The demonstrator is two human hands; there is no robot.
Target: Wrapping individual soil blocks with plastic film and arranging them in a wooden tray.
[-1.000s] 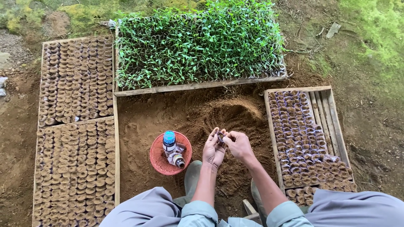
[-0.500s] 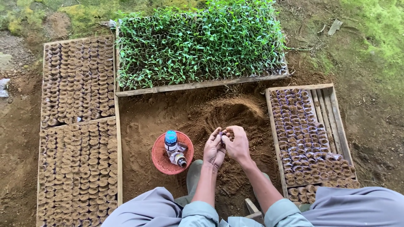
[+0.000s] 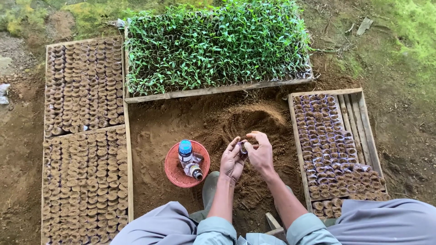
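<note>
Holding a small dark pot between them, the left hand and the right hand press together, fingers curled around it. The pot sits just below the dirt pile. A red basket with bottles lies left of the pile.

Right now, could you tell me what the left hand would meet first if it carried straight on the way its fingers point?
The left hand points up-frame, so past the small pot it holds it would likely meet the soil mound, though depth is hard to judge.
</note>
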